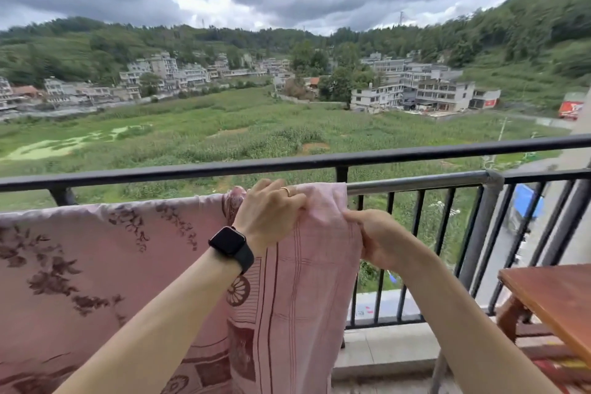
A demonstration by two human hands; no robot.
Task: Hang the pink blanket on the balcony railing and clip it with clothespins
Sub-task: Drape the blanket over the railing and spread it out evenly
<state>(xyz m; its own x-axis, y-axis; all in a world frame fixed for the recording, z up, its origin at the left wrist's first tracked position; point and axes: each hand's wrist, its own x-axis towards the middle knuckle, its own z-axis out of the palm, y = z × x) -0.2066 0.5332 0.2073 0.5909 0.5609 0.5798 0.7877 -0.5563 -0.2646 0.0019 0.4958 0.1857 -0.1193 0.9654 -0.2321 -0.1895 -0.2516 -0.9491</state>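
Gripping the blanket (96, 265) atop the rail (415, 184), your left hand (271, 211) anchors it while your right hand (374, 233), just beside, pinches the edge, apparently pulling it square.

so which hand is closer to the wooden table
Right. The right hand pinches the pink blanket at its edge toward the wooden table; the left hand grips the blanket farther away, near the rail.
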